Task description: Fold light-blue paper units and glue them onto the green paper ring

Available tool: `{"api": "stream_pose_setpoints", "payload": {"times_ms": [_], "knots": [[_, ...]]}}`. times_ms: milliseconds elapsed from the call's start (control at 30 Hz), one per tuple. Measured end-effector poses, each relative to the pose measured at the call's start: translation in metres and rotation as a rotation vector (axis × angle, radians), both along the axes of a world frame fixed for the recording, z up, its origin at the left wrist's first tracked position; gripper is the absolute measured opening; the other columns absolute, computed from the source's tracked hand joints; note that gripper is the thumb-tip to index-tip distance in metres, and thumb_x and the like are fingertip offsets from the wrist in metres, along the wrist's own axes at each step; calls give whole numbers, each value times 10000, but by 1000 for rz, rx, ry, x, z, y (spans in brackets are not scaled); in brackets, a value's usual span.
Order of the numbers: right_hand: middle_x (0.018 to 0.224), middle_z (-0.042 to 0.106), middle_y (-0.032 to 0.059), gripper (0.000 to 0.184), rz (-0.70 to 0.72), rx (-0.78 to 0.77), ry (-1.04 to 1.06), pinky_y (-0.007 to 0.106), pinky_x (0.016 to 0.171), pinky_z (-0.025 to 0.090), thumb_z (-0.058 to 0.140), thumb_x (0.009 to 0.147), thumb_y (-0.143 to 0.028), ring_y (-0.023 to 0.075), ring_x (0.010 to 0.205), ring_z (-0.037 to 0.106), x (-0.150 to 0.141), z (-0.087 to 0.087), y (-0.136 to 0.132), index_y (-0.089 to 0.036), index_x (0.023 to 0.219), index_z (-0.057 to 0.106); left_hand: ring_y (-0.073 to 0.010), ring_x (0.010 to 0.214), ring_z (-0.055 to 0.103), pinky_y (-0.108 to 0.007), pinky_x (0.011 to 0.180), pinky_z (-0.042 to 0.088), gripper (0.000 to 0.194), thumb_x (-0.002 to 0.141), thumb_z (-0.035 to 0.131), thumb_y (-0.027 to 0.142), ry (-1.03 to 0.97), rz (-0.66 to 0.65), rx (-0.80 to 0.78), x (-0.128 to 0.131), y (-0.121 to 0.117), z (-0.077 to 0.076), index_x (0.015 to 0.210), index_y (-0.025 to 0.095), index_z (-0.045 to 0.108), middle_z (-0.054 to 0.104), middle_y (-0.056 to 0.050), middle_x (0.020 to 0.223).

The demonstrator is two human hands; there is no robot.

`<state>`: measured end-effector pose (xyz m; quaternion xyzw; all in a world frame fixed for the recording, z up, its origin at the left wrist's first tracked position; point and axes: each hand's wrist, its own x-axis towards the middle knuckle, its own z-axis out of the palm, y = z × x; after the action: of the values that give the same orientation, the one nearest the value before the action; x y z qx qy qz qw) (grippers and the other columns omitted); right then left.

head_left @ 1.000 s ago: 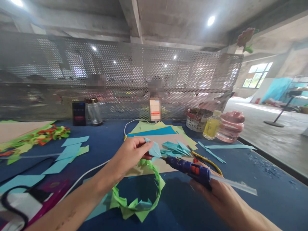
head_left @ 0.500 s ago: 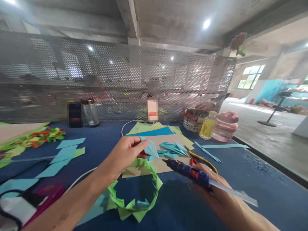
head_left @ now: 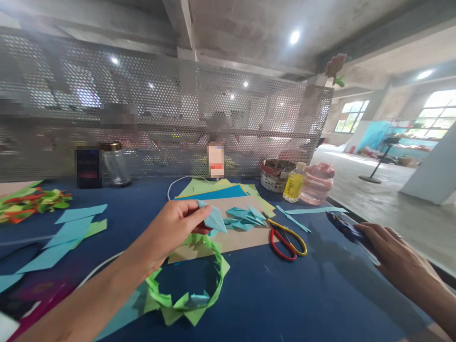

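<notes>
Between thumb and fingers, my left hand (head_left: 183,218) pinches a folded light-blue paper piece (head_left: 215,220). Just below it a ring of folded green paper (head_left: 220,280) lies on the table, with a small blue piece (head_left: 199,299) at its near side. Far to the right, my right hand (head_left: 388,247) is wrapped around a dark blue glue gun (head_left: 345,229), its nozzle tilted up to the left. More folded blue paper pieces (head_left: 244,217) rest on a beige sheet (head_left: 228,244). Scissors with red and yellow handles (head_left: 290,242) lie right of them.
Behind stand a woven basket (head_left: 273,178), a yellow-labelled bottle (head_left: 294,184), a pink jug (head_left: 318,184) and a glass flask (head_left: 117,166), before a perforated metal screen (head_left: 171,104). Blue paper strips (head_left: 73,235) and green-orange paper scraps (head_left: 32,204) lie at left.
My right hand has carried the glue gun away to the right, uncovering the scissors. The view has turned slightly right. My left hand keeps hold of the blue paper piece.
</notes>
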<state>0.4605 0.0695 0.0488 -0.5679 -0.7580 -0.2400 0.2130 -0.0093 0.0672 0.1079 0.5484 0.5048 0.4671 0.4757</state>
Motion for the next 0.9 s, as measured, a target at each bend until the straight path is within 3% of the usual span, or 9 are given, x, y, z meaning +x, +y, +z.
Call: {"api": "stream_pose_setpoints", "payload": {"times_ms": [100,300,433,533,633,733,833,900], "knots": [[1126,661,157,299,-21,-28,-24,429,796,526,412,932,-260,339,968,677,15,-4,-4,-238,1160,604,-163,731,690,-241,748,567,325,682,782,519,4,-7,-3,1,-1,1,767,206,784,777,-41,788],[1117,685,137,339,-9,-76,-36,381,832,522,384,937,-152,268,946,690,18,-12,-2,-234,1086,677,-160,754,703,-227,748,564,293,723,778,497,11,-30,-7,-1,-2,0,820,221,794,783,-31,815],[1091,709,135,363,22,-124,-64,356,835,536,425,870,-99,246,968,692,28,-12,1,-214,1065,708,-146,712,689,-225,723,565,282,738,771,484,9,-29,7,-2,-4,-1,813,214,792,779,-27,789],[1138,709,133,489,20,-136,-103,441,773,559,483,739,-117,333,1017,684,47,-6,-3,-238,1166,690,-150,720,682,-240,737,568,295,733,773,486,3,-33,17,-1,-5,0,805,200,789,780,-35,802],[1119,710,173,533,-5,-78,-144,550,638,554,575,719,-282,454,991,665,54,2,-8,-233,1243,655,-150,732,685,-249,749,569,281,742,765,465,0,-44,22,2,-7,3,818,194,783,782,-33,814],[1124,704,160,481,92,17,-231,488,671,586,590,831,-452,382,970,692,21,13,-11,-293,1285,612,-135,707,678,-239,734,566,259,761,748,427,11,-39,27,6,-10,6,816,175,776,779,-31,788],[1168,690,115,380,342,64,-142,384,771,600,468,954,-346,268,980,707,-52,23,-22,-288,1322,539,-110,669,669,-215,713,559,211,808,703,354,32,-32,31,10,-14,9,811,154,771,774,-25,765],[1238,671,31,372,527,-68,-128,273,852,577,508,941,-223,193,1091,670,-105,27,-31,-337,1292,558,-95,647,663,-199,703,553,178,820,691,307,39,-32,33,12,-16,10,805,148,769,772,-19,751]]}}
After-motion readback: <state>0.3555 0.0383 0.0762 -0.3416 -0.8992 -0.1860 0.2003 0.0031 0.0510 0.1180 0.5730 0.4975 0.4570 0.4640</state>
